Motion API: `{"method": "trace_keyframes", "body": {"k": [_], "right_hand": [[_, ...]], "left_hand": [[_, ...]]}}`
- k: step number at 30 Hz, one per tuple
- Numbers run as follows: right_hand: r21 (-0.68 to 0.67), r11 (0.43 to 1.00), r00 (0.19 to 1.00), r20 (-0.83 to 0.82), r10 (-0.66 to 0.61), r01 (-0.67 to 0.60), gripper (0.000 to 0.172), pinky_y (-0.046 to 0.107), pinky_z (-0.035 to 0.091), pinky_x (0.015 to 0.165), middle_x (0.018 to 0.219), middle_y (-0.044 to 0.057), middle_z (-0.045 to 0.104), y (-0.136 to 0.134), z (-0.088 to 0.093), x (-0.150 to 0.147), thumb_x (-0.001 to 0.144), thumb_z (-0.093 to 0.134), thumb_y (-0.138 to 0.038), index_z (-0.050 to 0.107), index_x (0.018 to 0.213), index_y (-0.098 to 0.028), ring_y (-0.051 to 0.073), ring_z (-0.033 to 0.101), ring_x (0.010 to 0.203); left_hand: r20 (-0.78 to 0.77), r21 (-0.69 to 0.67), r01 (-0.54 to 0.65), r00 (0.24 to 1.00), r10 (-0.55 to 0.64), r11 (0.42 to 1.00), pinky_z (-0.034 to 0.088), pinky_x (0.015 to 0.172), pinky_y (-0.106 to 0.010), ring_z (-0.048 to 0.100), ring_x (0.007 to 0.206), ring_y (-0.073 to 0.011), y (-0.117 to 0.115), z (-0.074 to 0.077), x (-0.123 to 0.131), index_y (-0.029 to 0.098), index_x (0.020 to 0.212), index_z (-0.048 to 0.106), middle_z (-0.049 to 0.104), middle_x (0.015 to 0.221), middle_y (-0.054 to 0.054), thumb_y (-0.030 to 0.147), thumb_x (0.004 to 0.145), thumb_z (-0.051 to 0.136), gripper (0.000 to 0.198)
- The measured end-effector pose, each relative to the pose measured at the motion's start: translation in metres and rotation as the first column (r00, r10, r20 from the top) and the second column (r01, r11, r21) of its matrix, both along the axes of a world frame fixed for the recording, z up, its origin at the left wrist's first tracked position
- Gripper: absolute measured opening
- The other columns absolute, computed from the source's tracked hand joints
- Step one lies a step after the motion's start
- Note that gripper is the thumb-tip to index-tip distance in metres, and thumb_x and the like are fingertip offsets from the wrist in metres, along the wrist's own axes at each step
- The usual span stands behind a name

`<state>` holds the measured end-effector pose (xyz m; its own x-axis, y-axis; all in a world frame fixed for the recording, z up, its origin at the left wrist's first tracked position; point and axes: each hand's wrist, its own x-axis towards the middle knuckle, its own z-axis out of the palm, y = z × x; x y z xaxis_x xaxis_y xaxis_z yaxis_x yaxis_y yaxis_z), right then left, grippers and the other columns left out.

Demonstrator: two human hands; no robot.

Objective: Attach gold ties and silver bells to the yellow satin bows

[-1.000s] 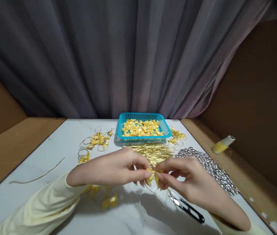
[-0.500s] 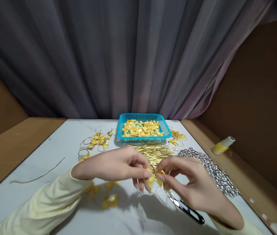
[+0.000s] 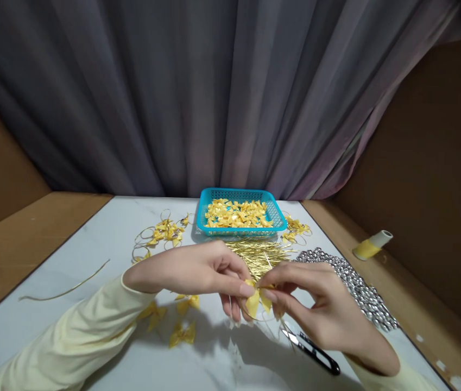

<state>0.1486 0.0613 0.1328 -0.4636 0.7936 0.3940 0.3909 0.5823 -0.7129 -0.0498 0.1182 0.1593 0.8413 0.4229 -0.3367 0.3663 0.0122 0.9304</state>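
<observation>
A yellow ribbon bow (image 3: 253,303) is pinched between my two hands above the front middle of the table. My left hand (image 3: 209,274) grips its left side with thumb and index finger. On the other side, the fingertips of my right hand (image 3: 311,298) are closed on the bow near its knot. A thin gold cord hangs below the bow between the hands. Small black-handled thread snips (image 3: 315,350) lie under my right hand. Several loose yellow bows (image 3: 182,334) rest on the table below my left forearm.
A blue basket (image 3: 240,232) full of yellow bows stands at the back. Gold cords (image 3: 258,255) lie before it. Silver beads (image 3: 356,288) are heaped at right, near a cone spool (image 3: 372,245). Looped bows (image 3: 167,232) lie back left, and a single cord (image 3: 65,292) further left.
My hands stay on the bow, with only small finger movements. A thin pale strand now sticks up above my right fingertips. The view has shifted slightly.
</observation>
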Motion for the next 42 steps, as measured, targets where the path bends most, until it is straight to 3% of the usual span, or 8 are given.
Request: {"method": "trace_keyframes", "body": {"k": [12, 17, 21, 25, 29, 33, 36, 42], "right_hand": [[0.051, 0.997, 0.998, 0.007, -0.063, 0.062, 0.011, 0.023, 0.05, 0.061, 0.078, 0.004, 0.067, -0.002, 0.003, 0.008, 0.082, 0.055, -0.017, 0.065, 0.087, -0.016, 0.013, 0.062, 0.066], [0.244, 0.942, 0.973, -0.057, -0.223, 0.23, 0.024, 0.022, 0.052, 0.068, 0.091, 0.003, 0.068, -0.019, 0.01, 0.024, 0.083, 0.049, -0.007, 0.063, 0.096, -0.021, 0.014, 0.063, 0.078], [0.262, 0.931, 0.967, -0.084, -0.242, 0.256, 0.031, 0.021, 0.054, 0.067, 0.089, 0.002, 0.068, -0.035, 0.012, 0.031, 0.081, 0.048, -0.006, 0.062, 0.104, -0.021, 0.014, 0.065, 0.075], [0.134, 0.969, 0.956, -0.238, -0.17, 0.205, 0.035, 0.022, 0.056, 0.061, 0.082, 0.002, 0.069, -0.039, 0.003, 0.024, 0.085, 0.045, -0.008, 0.057, 0.115, -0.023, 0.014, 0.065, 0.068], [-0.187, 0.976, 0.903, -0.39, -0.178, 0.111, 0.043, 0.027, 0.056, 0.059, 0.075, 0.001, 0.068, -0.04, -0.008, 0.016, 0.09, 0.043, -0.021, 0.032, 0.13, -0.031, 0.015, 0.064, 0.063], [-0.445, 0.889, 0.951, -0.215, -0.223, 0.108, 0.015, 0.024, 0.053, 0.058, 0.07, 0.003, 0.067, -0.041, -0.013, 0.013, 0.089, 0.046, -0.032, 0.055, 0.095, -0.022, 0.014, 0.062, 0.061], [-0.451, 0.875, 0.969, -0.073, -0.235, 0.178, 0.025, 0.021, 0.049, 0.056, 0.062, 0.003, 0.065, -0.039, -0.018, 0.011, 0.087, 0.048, -0.034, 0.062, 0.073, -0.018, 0.013, 0.06, 0.057], [-0.417, 0.881, 0.964, -0.046, -0.264, 0.221, 0.026, 0.019, 0.042, 0.044, 0.048, 0.001, 0.06, -0.032, -0.032, 0.008, 0.084, 0.047, -0.027, 0.062, 0.066, -0.015, 0.011, 0.056, 0.044]], "left_hand": [[0.02, 0.088, -0.013, 1.0, 0.012, 0.996, 0.05, 0.067, -0.022, 0.063, 0.066, -0.0105, 0.0, 0.001, 0.0, 0.013, 0.079, 0.063, 0.069, 0.075, -0.003, 0.025, 0.085, 0.05, 0.018], [-0.033, 0.267, -0.067, 0.996, 0.078, 0.961, 0.047, 0.06, -0.018, 0.062, 0.062, -0.0102, -0.003, 0.002, 0.002, 0.012, 0.075, 0.063, 0.067, 0.067, -0.003, 0.025, 0.084, 0.049, 0.021], [-0.09, 0.427, -0.06, 0.99, 0.109, 0.902, 0.043, 0.054, -0.017, 0.062, 0.063, -0.0115, -0.008, 0.0, 0.006, 0.012, 0.074, 0.063, 0.067, 0.066, -0.004, 0.023, 0.084, 0.046, 0.023], [-0.144, 0.535, -0.015, 0.984, 0.108, 0.844, 0.039, 0.049, -0.017, 0.06, 0.059, -0.0109, -0.011, -0.003, 0.009, 0.012, 0.073, 0.063, 0.066, 0.064, -0.004, 0.024, 0.084, 0.043, 0.026], [-0.15, 0.576, -0.01, 0.982, 0.118, 0.818, 0.037, 0.049, -0.017, 0.057, 0.056, -0.0096, -0.009, -0.01, 0.012, 0.013, 0.074, 0.063, 0.065, 0.064, -0.002, 0.024, 0.085, 0.041, 0.027], [-0.152, 0.573, -0.016, 0.98, 0.126, 0.819, 0.037, 0.05, -0.018, 0.055, 0.056, -0.0091, -0.008, -0.018, 0.016, 0.014, 0.073, 0.062, 0.064, 0.064, -0.001, 0.025, 0.085, 0.041, 0.026], [-0.146, 0.554, -0.025, 0.981, 0.127, 0.832, 0.037, 0.051, -0.018, 0.057, 0.059, -0.0095, -0.007, -0.021, 0.018, 0.014, 0.073, 0.062, 0.066, 0.066, -0.001, 0.025, 0.085, 0.041, 0.026], [-0.156, 0.453, -0.043, 0.98, 0.127, 0.891, 0.04, 0.052, -0.019, 0.059, 0.061, -0.0112, -0.003, -0.025, 0.024, 0.014, 0.076, 0.061, 0.068, 0.071, -0.003, 0.03, 0.086, 0.042, 0.027]]}}
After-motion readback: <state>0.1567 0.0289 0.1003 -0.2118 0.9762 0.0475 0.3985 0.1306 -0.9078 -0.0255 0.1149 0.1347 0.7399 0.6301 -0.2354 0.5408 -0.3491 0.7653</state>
